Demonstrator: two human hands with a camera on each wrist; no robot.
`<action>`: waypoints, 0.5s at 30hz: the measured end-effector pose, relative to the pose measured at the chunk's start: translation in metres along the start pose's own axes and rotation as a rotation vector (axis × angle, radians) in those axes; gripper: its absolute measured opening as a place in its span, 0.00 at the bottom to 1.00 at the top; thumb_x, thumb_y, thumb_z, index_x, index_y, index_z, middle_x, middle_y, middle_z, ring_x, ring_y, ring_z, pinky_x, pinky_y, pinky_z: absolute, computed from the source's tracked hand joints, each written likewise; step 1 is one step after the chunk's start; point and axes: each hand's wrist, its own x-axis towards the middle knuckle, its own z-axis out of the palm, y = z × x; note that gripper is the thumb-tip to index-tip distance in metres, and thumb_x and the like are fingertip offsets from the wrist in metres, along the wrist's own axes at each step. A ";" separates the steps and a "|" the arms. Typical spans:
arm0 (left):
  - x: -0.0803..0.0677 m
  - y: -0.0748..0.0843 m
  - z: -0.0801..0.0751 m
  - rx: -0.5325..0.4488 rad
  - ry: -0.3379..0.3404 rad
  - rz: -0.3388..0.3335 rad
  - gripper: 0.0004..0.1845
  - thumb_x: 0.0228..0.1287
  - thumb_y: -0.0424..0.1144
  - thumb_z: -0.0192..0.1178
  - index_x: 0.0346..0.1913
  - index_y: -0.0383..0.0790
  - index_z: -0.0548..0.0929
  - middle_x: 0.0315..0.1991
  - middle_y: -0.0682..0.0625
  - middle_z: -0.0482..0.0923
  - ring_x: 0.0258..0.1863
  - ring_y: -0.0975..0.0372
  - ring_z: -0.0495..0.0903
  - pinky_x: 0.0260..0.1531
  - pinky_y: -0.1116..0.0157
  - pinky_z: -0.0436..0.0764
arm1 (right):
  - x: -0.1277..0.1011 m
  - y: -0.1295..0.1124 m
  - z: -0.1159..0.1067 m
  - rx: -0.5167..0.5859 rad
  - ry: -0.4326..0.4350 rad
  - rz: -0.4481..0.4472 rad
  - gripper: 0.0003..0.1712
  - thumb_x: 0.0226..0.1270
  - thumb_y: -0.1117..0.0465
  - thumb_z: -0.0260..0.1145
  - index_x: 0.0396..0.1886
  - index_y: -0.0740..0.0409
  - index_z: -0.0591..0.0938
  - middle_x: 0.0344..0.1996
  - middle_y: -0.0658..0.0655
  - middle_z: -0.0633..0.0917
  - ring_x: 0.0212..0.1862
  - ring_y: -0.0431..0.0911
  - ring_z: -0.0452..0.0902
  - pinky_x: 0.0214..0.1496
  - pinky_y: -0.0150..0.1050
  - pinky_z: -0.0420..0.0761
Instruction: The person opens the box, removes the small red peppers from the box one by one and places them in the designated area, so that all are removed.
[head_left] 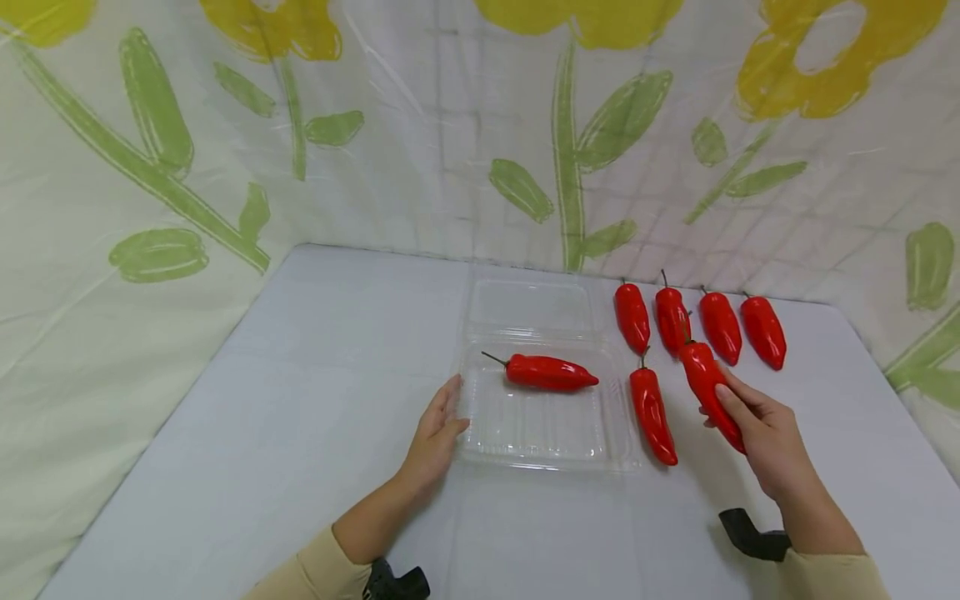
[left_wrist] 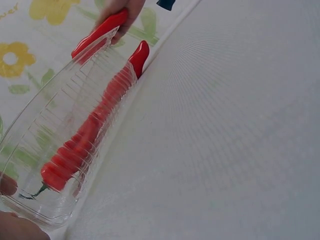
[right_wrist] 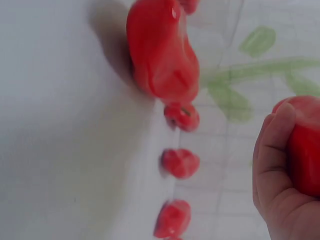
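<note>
My right hand (head_left: pixel 768 437) grips a red chili pepper (head_left: pixel 703 375), thumb on top, its stem pointing away from me. This pepper is raised over the table, and in the right wrist view the curled fingers (right_wrist: pixel 272 150) wrap its side. My left hand (head_left: pixel 433 437) rests against the left side of a clear plastic clamshell box (head_left: pixel 536 429), fingers loosely extended along the wall. The box lies with its lid (head_left: pixel 532 304) folded back. Inside, toward the back, one red pepper (head_left: pixel 551 372) lies crosswise, stem to the left.
Another red pepper (head_left: pixel 652 415) lies just right of the box. Behind it, several peppers (head_left: pixel 720 327) form a row near the table's back edge, one partly hidden by the held pepper. A flower-patterned curtain (head_left: pixel 420 142) hangs behind the white table (head_left: pixel 322 375).
</note>
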 end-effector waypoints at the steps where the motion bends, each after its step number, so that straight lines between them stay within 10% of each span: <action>1: 0.000 0.000 0.000 0.002 0.000 -0.005 0.33 0.62 0.23 0.40 0.71 0.31 0.49 0.74 0.40 0.44 0.74 0.50 0.41 0.72 0.50 0.43 | 0.001 0.002 -0.002 0.009 0.009 0.009 0.32 0.69 0.42 0.47 0.71 0.37 0.54 0.36 0.29 0.74 0.39 0.29 0.72 0.38 0.27 0.79; 8: 0.002 -0.001 0.000 0.004 0.001 -0.016 0.33 0.62 0.23 0.40 0.71 0.31 0.49 0.74 0.41 0.44 0.74 0.51 0.41 0.72 0.51 0.43 | 0.006 0.014 -0.010 0.344 -0.028 0.043 0.36 0.65 0.44 0.54 0.72 0.39 0.55 0.43 0.35 0.71 0.38 0.30 0.77 0.39 0.23 0.80; 15: 0.002 -0.001 0.000 0.003 0.012 -0.036 0.33 0.63 0.24 0.40 0.72 0.33 0.50 0.75 0.42 0.45 0.74 0.52 0.42 0.72 0.51 0.44 | 0.015 0.023 -0.007 0.282 -0.122 0.111 0.37 0.70 0.46 0.50 0.73 0.39 0.45 0.50 0.37 0.66 0.45 0.30 0.69 0.43 0.24 0.79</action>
